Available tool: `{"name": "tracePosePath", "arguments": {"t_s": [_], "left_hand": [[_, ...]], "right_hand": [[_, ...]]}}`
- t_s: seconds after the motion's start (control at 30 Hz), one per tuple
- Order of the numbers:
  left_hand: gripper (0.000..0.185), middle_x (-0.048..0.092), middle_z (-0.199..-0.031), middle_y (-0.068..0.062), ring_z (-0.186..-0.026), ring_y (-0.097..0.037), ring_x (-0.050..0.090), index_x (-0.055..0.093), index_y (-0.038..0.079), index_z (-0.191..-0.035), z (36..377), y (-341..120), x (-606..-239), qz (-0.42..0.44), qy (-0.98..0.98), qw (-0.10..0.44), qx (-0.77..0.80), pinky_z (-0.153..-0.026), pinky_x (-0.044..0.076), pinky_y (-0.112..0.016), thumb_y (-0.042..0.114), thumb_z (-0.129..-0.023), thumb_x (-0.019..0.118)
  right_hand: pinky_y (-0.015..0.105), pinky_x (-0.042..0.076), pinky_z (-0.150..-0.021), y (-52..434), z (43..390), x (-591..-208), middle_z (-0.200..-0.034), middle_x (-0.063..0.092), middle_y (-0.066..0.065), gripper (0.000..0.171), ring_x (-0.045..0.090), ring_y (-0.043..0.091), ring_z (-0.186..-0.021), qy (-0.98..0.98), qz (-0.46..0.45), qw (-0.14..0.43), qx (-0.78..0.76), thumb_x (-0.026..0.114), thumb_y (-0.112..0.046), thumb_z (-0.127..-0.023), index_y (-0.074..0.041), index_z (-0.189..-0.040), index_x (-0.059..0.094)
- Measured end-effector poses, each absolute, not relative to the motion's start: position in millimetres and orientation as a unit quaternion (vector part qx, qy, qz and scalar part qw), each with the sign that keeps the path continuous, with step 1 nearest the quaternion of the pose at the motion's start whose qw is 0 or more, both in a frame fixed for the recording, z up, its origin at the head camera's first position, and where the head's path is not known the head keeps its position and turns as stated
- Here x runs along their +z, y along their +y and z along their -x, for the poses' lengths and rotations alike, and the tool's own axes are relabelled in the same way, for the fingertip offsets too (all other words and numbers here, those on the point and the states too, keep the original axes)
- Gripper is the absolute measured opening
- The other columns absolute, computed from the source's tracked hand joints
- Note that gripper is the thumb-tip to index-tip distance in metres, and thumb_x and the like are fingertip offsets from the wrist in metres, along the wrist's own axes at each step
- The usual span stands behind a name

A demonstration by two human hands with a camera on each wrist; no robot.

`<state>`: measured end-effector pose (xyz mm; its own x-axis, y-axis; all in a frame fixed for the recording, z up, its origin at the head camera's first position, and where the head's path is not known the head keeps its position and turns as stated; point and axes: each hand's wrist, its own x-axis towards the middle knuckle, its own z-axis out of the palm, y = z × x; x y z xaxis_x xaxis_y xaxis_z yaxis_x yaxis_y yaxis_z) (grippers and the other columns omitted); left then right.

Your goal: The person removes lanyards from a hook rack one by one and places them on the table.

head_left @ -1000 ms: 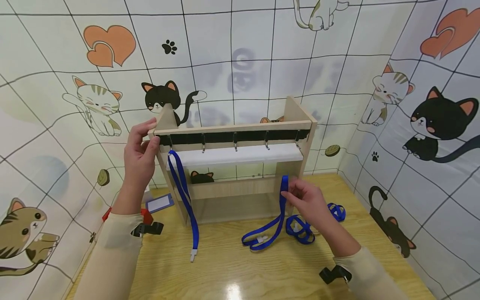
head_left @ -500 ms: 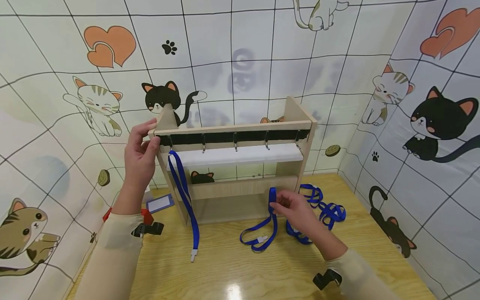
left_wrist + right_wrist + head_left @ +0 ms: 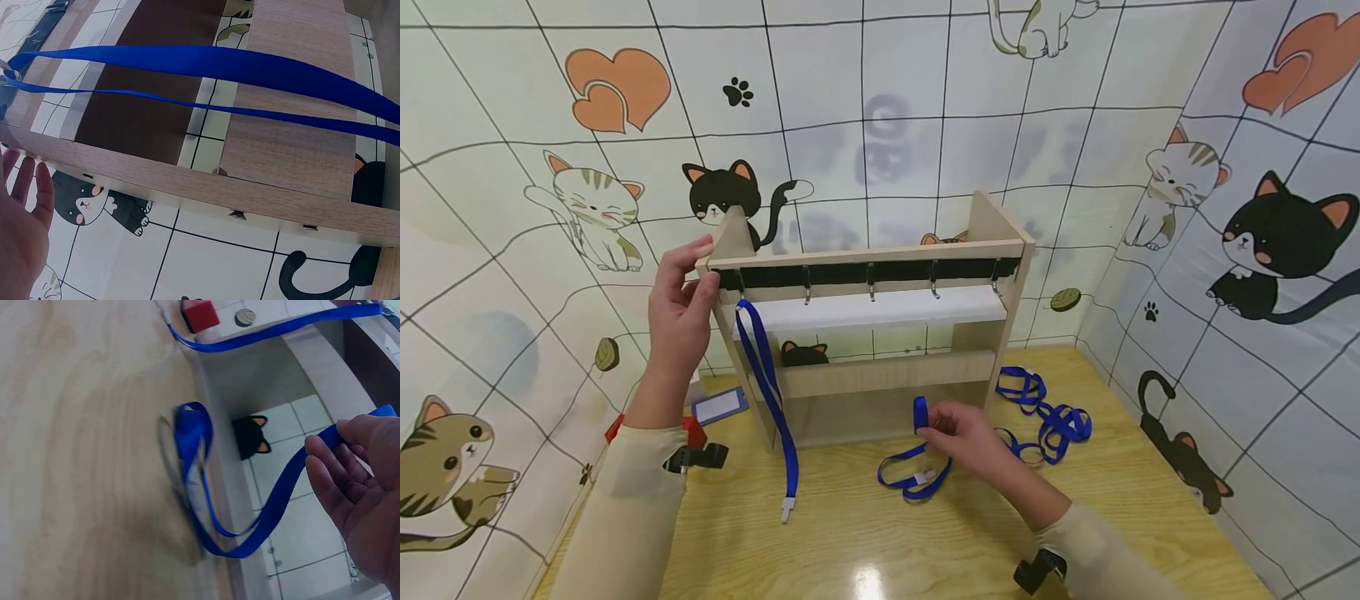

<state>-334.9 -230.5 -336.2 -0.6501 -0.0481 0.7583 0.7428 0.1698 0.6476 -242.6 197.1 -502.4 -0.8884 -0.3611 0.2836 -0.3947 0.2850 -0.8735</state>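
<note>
Pinched between thumb and fingertips of the right hand (image 3: 964,433) is the upper end of a blue lanyard (image 3: 917,467), held low over the wooden table (image 3: 865,533) just in front of the wooden rack (image 3: 880,375). The strap's loop droops from the fingers to the tabletop, where its white clip end lies. In the right wrist view the same lanyard (image 3: 250,506) is seen passing under the curled fingers (image 3: 337,481), its lower loop blurred.

The rack's left upright is gripped by the left hand (image 3: 681,312) near the top, with the thumb on the front edge and the fingers wrapped behind. In the left wrist view only straight fingertips (image 3: 25,187) are seen beside the rack's edge.

A second blue lanyard (image 3: 767,392) is hung on the leftmost hook (image 3: 741,287) of the black hook strip under the top rail and reaches down to the table. Four other hooks on the strip are bare. More blue lanyards (image 3: 1045,412) are heaped on the table at the rack's right foot, near the right hand but apart from it. A badge holder (image 3: 718,407) and a red object (image 3: 688,429) lie left of the rack, partly hidden by the left forearm.
</note>
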Motion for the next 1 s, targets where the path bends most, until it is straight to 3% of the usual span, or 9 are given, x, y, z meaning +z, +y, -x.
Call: {"name": "tracePosePath", "arguments": {"t_s": [0.17,0.37,0.63,1.0], "left_hand": [[0.039,0.057,-0.162,-0.011,-0.138,-0.028,0.055,0.059,0.000,-0.149,336,-231,-337,0.254,-0.686,0.333,-0.596,-0.100,0.055,-0.025,0.011,-0.112,0.063],[0.040,0.057,-0.162,-0.010,-0.138,-0.027,0.055,0.058,0.001,-0.150,336,-231,-337,0.253,-0.687,0.332,-0.594,-0.100,0.055,-0.025,0.011,-0.112,0.063],[0.039,0.058,-0.161,-0.009,-0.137,-0.027,0.057,0.058,0.000,-0.149,336,-230,-336,0.255,-0.689,0.339,-0.588,-0.100,0.055,-0.025,0.013,-0.112,0.063],[0.040,0.058,-0.161,-0.010,-0.138,-0.029,0.056,0.058,-0.001,-0.149,335,-229,-336,0.254,-0.688,0.339,-0.590,-0.101,0.055,-0.025,0.014,-0.113,0.063]], "right_hand": [[0.041,0.064,-0.066,189,242,-517,-0.086,0.075,0.014,0.005,0.074,0.022,-0.074,-0.800,-0.231,-0.017,0.553,0.076,-0.006,-0.105,-0.004,-0.101,0.074],[0.049,0.066,-0.071,182,240,-531,-0.089,0.072,0.026,0.009,0.074,0.045,-0.081,-0.785,-0.211,-0.066,0.579,0.072,-0.006,-0.107,-0.001,-0.101,0.069],[0.030,0.064,-0.067,176,238,-553,-0.091,0.075,0.015,0.009,0.073,0.018,-0.074,-0.785,-0.155,-0.123,0.587,0.071,-0.006,-0.108,0.000,-0.102,0.071],[0.025,0.054,-0.058,173,236,-566,-0.085,0.072,0.007,0.017,0.067,0.014,-0.068,-0.828,-0.166,-0.104,0.525,0.076,-0.012,-0.106,-0.004,-0.092,0.071]]}}
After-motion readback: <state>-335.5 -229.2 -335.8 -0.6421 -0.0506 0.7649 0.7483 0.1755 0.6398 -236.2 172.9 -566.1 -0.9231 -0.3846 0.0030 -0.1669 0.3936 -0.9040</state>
